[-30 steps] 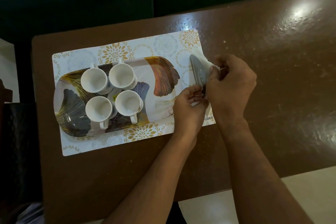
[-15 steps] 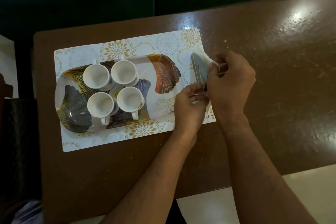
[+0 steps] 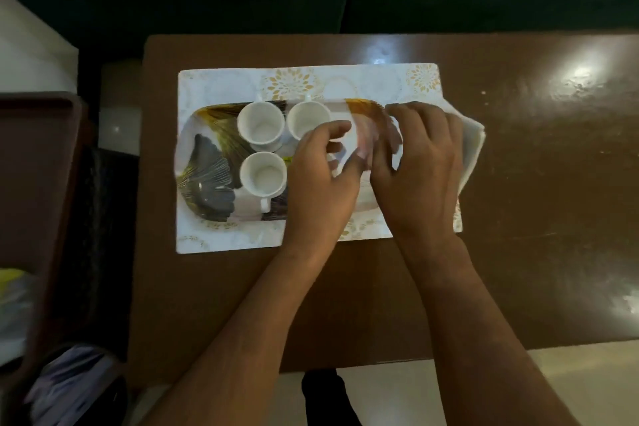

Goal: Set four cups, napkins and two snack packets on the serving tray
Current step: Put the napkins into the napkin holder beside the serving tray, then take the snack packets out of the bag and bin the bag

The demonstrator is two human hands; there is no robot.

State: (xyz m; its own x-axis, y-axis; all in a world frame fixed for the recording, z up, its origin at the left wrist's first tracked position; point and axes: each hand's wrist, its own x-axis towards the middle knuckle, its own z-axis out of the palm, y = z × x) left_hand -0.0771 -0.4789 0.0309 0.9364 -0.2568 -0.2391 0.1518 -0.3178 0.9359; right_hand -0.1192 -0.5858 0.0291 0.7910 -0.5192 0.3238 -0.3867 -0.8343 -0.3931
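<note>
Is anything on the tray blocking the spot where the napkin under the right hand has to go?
Nothing visible does. The napkin sits under the right hand at the tray's right end; the cups cluster left of it. Both hands hide the tray there, and the left hand hides the fourth cup.

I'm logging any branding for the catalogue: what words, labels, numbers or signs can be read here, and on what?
None can be read in this frame.
Placemat: only a floral pattern shows; its near right edge lies under the hands.
Tray: leaf artwork only, no lettering.
Cups: plain white, no marks.
Napkin: plain white.
</note>
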